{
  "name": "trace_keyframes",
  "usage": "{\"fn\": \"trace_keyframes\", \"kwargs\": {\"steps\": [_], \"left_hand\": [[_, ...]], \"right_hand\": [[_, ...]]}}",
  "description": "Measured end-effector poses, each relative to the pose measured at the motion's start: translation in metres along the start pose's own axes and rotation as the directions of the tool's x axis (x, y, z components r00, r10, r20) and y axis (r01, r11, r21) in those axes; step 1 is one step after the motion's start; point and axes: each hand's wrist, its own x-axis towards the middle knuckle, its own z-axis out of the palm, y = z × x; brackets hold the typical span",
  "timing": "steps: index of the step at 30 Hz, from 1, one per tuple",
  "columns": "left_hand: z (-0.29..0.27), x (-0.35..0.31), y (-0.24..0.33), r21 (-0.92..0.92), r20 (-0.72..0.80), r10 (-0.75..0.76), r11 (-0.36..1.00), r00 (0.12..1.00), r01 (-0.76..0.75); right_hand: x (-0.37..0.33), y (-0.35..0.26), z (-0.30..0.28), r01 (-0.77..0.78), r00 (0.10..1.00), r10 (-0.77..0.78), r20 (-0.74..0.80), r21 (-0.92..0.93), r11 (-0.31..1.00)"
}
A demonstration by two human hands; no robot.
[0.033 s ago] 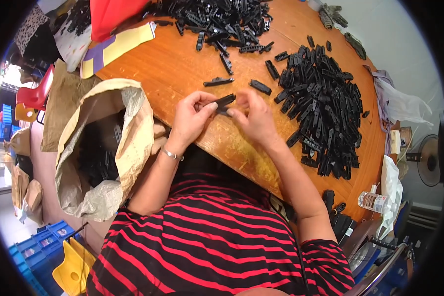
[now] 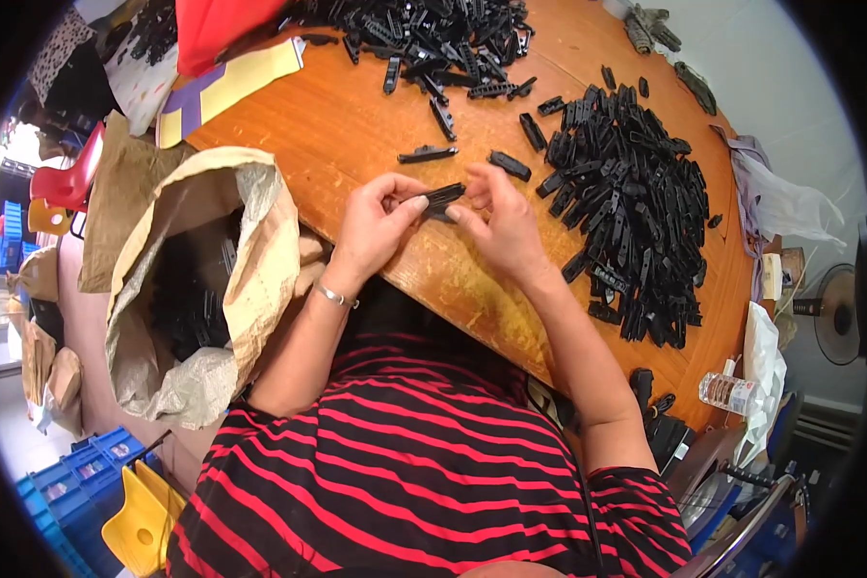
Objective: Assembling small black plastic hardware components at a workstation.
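Over the table's near edge, my left hand [image 2: 380, 223] is closed on a narrow black plastic part [image 2: 444, 196], its thumb pressed on the near end. My right hand [image 2: 503, 226] is at the other end of that part, thumb against its lower side and bent fingers around the tip. A darker grey edge shows beneath; whether it is a second piece I cannot tell. Just beyond my hands lie two loose black parts, a slim one [image 2: 428, 154] and a thicker one [image 2: 509, 166].
A big heap of black parts [image 2: 631, 212] covers the table's right side, another heap [image 2: 433, 43] the far side. Left of the table [image 2: 347, 116] stands an open paper sack [image 2: 270, 279] with black parts inside. A plastic bottle [image 2: 727, 393] lies near the right edge.
The right fingers and thumb have come slightly up and closer round the black plastic part. The part has tipped a little; the left hand has hardly moved.
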Motion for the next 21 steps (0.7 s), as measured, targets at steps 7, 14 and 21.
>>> {"fn": "trace_keyframes", "kwargs": {"steps": [7, 14, 21], "left_hand": [[0.006, 0.015, -0.001, -0.031, 0.108, -0.018, 0.999, 0.994, 0.022], [0.015, 0.027, -0.016, 0.271, -0.032, 0.040, 0.962, 0.999, -0.030], [0.018, 0.031, -0.023, 0.329, -0.026, -0.031, 0.944, 0.999, 0.038]], "right_hand": [[-0.004, -0.001, -0.007, -0.319, 0.943, 0.269, 0.193, 0.312, 0.895], [-0.004, 0.007, 0.001, -0.460, 0.886, 0.406, 0.225, 0.310, 0.832], [-0.002, 0.033, 0.006, -0.400, 0.905, 0.364, 0.220, 0.145, 0.905]]}}
